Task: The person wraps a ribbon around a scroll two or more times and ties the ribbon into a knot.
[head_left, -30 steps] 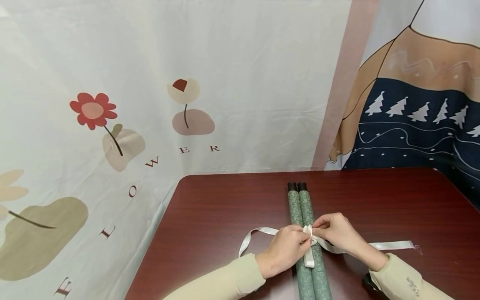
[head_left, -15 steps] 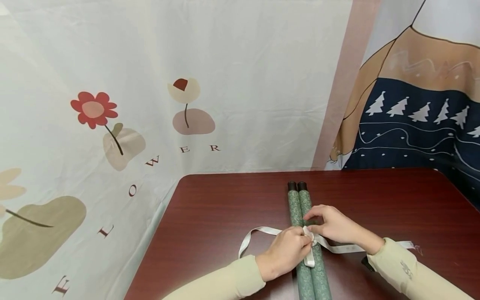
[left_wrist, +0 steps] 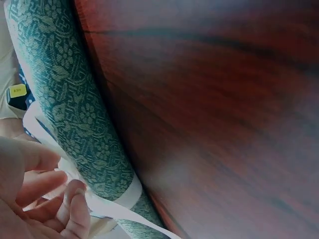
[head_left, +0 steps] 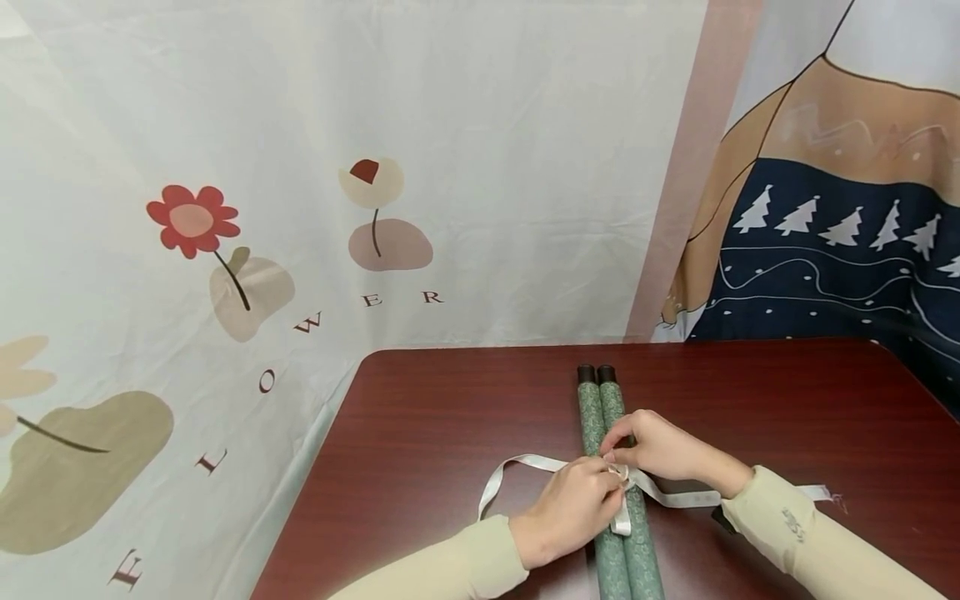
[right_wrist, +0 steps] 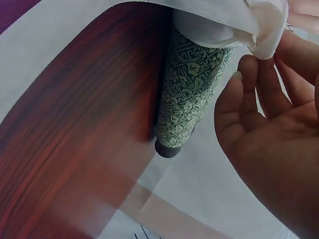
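Note:
Two green patterned scroll rolls (head_left: 591, 412) with black end caps lie side by side on the table, pointing away from me. A white ribbon (head_left: 682, 499) is wrapped around them, with a loop and knot at their middle. My left hand (head_left: 572, 504) grips the ribbon at the knot with curled fingers, its palm side partly covering the knot. From the right, my right hand (head_left: 663, 446) pinches the ribbon's upper loop between thumb and fingertips, close to the left fingers. In the right wrist view the folded ribbon (right_wrist: 266, 32) runs up against the fingertips.
The dark red wooden table (head_left: 465, 400) extends around the rolls. One ribbon tail curves out on the left; the other stretches right to a frayed end (head_left: 817, 492). A printed curtain (head_left: 510, 167) hangs behind the table's far edge.
My right hand has shifted left and slightly away from me, over the knot; its fingers spread, then came together at the loop. The left hand stays nearly in place.

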{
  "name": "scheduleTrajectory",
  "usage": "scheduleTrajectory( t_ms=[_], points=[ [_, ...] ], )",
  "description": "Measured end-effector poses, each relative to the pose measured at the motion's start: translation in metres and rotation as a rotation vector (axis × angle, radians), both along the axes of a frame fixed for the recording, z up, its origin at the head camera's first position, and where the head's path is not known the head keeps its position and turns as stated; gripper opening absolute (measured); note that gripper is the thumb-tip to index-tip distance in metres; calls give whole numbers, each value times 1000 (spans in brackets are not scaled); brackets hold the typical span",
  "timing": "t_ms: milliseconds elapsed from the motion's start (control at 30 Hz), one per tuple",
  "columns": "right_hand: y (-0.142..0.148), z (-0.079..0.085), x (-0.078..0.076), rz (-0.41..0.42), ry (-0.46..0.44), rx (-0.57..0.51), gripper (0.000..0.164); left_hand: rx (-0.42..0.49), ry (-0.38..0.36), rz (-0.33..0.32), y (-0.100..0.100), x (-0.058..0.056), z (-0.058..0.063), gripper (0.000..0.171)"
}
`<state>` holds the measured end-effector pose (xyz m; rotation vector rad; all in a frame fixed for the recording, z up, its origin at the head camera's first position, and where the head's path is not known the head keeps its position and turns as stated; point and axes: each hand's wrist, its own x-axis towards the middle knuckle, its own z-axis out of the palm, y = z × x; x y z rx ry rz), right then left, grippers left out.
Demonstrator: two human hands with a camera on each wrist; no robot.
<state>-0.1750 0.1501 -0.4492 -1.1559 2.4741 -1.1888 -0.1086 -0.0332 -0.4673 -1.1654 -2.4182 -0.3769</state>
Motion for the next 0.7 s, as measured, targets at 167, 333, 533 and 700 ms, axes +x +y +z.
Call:
scheduleTrajectory(
  t_ms=[167, 333, 533, 700],
  points=[
    [3, 2, 0, -57, -23, -24, 6, -7, -5, 78, 0, 14, 3, 21],
    [6, -1, 0, -82, -32, -17, 6, -41, -56, 172, 3, 25, 4, 32],
    [9, -2, -1, -104, -29, -23, 6, -87, -152, 252, 6, 29, 6, 36],
    [10, 3, 1, -117, -44, -22, 5, -123, -190, 255, 7, 32, 6, 36]
  ],
)
